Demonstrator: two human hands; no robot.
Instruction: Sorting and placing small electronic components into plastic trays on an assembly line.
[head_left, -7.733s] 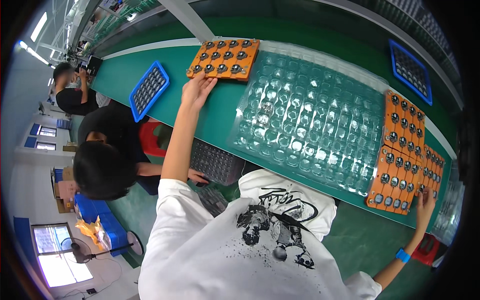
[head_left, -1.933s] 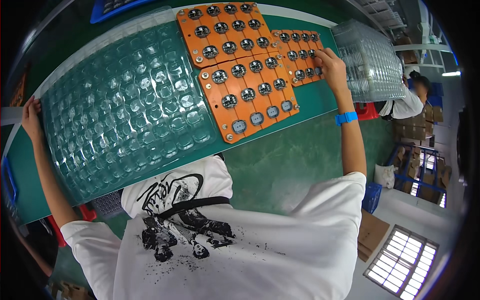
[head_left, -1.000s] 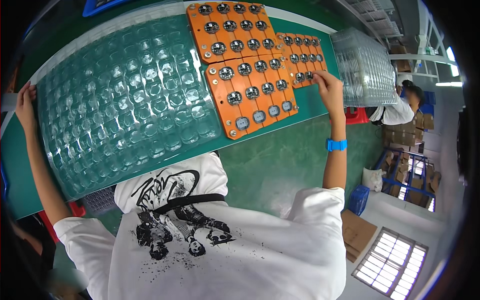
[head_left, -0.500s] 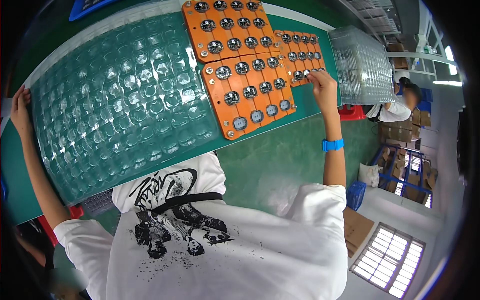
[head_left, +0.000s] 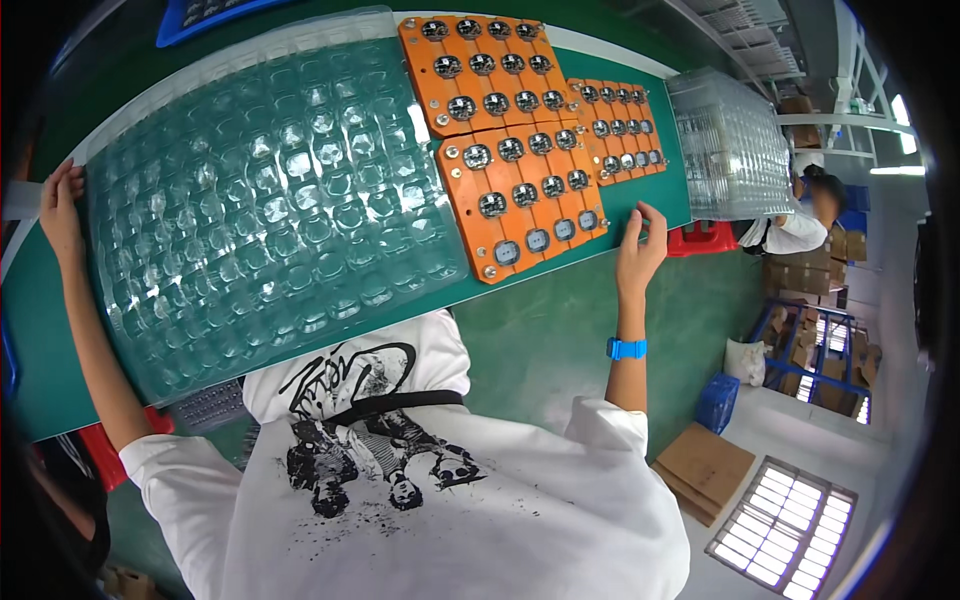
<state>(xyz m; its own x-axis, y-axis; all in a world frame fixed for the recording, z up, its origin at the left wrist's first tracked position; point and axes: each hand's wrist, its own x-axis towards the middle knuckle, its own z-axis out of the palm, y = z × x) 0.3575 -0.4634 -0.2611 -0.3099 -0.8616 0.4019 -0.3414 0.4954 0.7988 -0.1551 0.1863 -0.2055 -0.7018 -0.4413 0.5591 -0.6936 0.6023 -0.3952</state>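
Flat brown cardboard boxes (head_left: 703,470) are seen on the floor at the lower right of the frame. More brown boxes (head_left: 797,104) are stacked at the upper right, beside shelving.

White printed T-shirt (head_left: 400,480), blue wristband (head_left: 626,348) on right wrist.

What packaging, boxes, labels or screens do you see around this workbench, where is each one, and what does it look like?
Clear blister tray: on the green bench, large, rows of pockets; left hand at its left edge.
Stack of clear trays: bench's right end, ribbed and see-through.
Flat cardboard boxes: on the floor, lower right, brown.
Blue crate: on the floor beside them.
Right hand sits by the orange trays.
No labels or screens show.
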